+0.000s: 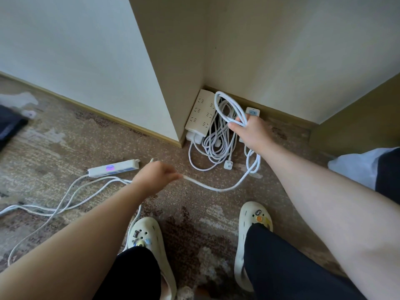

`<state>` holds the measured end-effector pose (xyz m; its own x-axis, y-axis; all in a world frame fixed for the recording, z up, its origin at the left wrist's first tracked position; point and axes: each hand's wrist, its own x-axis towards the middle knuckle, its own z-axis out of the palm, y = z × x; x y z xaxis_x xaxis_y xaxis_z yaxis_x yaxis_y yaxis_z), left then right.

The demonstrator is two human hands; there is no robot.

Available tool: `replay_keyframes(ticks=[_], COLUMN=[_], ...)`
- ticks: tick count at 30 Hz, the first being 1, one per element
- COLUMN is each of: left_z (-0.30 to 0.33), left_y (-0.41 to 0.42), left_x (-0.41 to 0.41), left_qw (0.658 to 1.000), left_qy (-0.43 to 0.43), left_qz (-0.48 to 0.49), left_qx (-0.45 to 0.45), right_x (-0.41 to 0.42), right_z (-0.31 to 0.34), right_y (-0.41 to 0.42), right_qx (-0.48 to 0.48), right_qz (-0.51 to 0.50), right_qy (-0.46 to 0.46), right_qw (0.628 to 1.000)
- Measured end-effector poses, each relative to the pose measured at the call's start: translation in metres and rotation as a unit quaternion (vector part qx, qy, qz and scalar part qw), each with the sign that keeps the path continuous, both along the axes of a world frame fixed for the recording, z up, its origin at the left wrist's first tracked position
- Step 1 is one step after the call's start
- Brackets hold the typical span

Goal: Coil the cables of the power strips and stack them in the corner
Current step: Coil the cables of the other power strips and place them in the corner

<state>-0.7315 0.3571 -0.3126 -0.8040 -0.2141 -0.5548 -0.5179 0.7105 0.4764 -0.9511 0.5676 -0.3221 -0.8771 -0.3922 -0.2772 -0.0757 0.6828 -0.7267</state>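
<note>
In the corner where two walls meet, a cream power strip (200,112) lies on top of a stack, with a bundle of white coiled cables (217,141) spilling beside it onto the patterned carpet (86,137). The right hand (250,131) reaches over this pile, its grip closed round several loops of a white cable (229,109); a small strip with a blue face (252,112) shows just behind the hand. The same cable appears to run down, curve across the carpet and reach the left hand (155,176), whose grip pinches it between the fingertips, though motion blur makes the fingers hard to read. Left of that hand, another white power strip (113,168) lies flat on the carpet, its loose cable (65,204) trailing away uncoiled. Two cream clogs (249,241) stand below.
</note>
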Motion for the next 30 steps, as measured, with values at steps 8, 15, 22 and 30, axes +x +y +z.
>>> replay_keyframes(ticks=[8,15,22,30], left_z=[0.033,0.023,0.024,0.016], left_y=[0.077,0.072,0.074,0.067], left_x=[-0.074,-0.074,-0.079,-0.082], left_qw=[0.991,0.992,0.976,0.973], left_qy=[0.101,0.069,0.111,0.155], left_qz=[-0.065,0.067,0.167,0.17], left_qx=[0.059,-0.078,-0.08,-0.01], right_x=[0.009,0.021,0.026,0.027], right_z=[0.006,-0.002,-0.003,-0.01], right_y=[-0.017,-0.013,-0.018,-0.018], right_qx=[-0.058,0.017,0.004,-0.045], right_qz=[0.091,0.176,0.19,0.11], right_qy=[-0.168,-0.195,-0.231,-0.246], right_qw=[0.98,0.965,0.954,0.962])
